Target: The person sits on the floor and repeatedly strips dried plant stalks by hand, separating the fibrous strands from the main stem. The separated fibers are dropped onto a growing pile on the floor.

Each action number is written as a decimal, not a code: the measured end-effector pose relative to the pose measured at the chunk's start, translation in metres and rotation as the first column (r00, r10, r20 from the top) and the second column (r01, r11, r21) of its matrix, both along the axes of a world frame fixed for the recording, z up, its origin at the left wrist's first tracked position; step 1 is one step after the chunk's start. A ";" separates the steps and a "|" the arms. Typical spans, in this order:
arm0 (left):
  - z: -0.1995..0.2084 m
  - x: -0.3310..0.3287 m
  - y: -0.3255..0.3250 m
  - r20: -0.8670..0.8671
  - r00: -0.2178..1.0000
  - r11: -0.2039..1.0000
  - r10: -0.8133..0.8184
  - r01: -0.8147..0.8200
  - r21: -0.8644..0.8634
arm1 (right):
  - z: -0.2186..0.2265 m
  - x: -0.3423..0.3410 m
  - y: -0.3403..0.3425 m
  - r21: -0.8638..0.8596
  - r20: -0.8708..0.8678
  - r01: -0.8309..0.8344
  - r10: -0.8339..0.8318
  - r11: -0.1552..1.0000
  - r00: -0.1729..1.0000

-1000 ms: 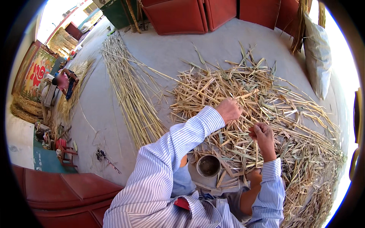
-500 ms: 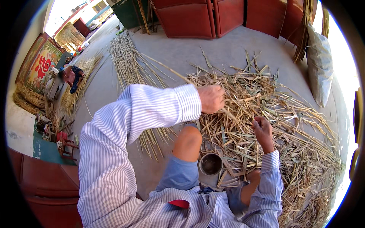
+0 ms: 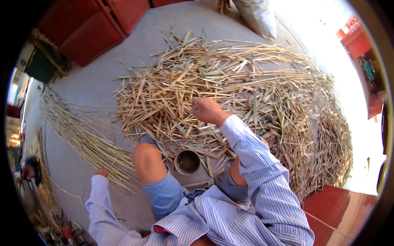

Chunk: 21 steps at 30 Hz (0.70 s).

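Note:
My left hand [image 3: 101, 173] is low at the near end of a bundle of long, thin peeled stalks [image 3: 88, 141] on the floor at the left. Only a small part of it shows past the cuff, and its fingers are hidden. My right hand [image 3: 207, 110] is above a wide heap of dry, strip-like husks [image 3: 164, 96]. Its fingers are curled closed; whether something thin is in them cannot be made out. A round metal pot [image 3: 187, 162] stands between my knees, at the near edge of the heap.
Red padded seats [image 3: 92, 37] stand at the far left, beside a dark green box [image 3: 43, 63]. A pale sack [image 3: 258, 18] leans at the back. Another person [image 3: 32, 169] is by more stalks at the far left. Red tiles [image 3: 328, 207] lie at near right.
The view has turned right. My left hand has gone from over the heap, where it held a stalk, to the bundle at left. My right hand has moved farther over the heap.

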State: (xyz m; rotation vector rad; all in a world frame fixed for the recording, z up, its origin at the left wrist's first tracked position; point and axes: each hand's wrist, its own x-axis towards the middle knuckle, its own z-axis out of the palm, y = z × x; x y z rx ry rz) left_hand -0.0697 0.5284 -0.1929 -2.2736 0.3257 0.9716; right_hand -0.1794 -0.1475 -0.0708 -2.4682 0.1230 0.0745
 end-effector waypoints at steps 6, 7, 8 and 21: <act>0.159 0.047 -0.195 0.551 0.833 0.679 -0.048 0.432 -0.593 | -0.037 0.011 0.010 -0.056 -0.214 -0.212 0.196 0.976 0.957; 0.184 0.051 -0.240 0.650 0.758 0.504 -0.054 0.583 -0.638 | -0.049 0.015 0.008 -0.048 -0.255 -0.226 0.207 0.973 0.945; 0.197 0.050 -0.291 0.710 0.704 0.356 0.004 0.662 -0.659 | -0.067 0.014 -0.001 -0.046 -0.310 -0.232 0.207 0.972 0.928; 0.176 -0.011 -0.474 0.453 0.879 -0.131 -0.148 0.437 -0.890 | -0.174 0.046 -0.129 -0.125 -0.396 0.425 -0.438 0.896 0.807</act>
